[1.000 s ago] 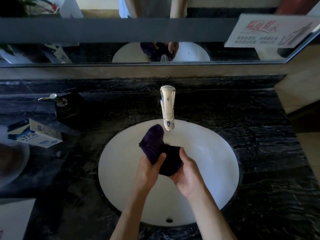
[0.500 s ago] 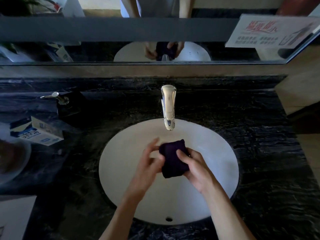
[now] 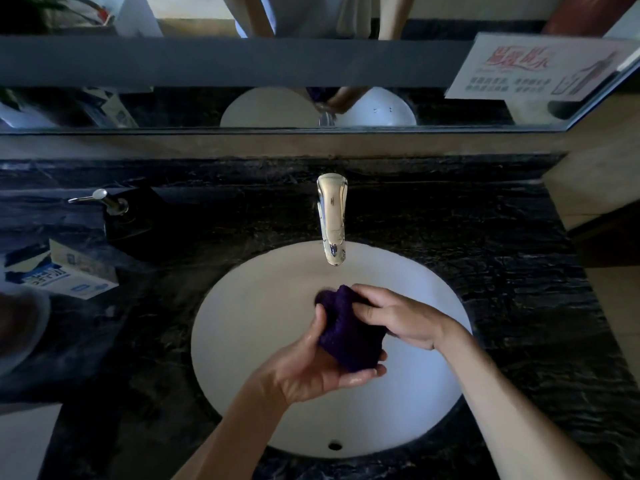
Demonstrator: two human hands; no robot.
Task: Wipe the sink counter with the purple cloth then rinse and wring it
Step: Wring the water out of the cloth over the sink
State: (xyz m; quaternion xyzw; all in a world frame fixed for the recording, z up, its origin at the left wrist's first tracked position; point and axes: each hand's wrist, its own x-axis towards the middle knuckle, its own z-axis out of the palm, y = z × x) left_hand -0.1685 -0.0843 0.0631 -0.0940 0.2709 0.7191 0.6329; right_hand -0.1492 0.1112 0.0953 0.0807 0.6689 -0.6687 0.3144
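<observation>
While over sink (image 3: 242,341) | both hands' fingers clamped on purple cloth (image 3: 346,337) (bunched)

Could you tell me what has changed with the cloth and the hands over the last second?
The purple cloth was stretched up toward the faucet; it has since been bunched into a tight wad lower over the sink. The left hand turned palm-up to cup it from below, and the right hand shifted to grip its top. Both hands kept hold throughout. The faucet, soap dispenser and carton stayed put.
</observation>
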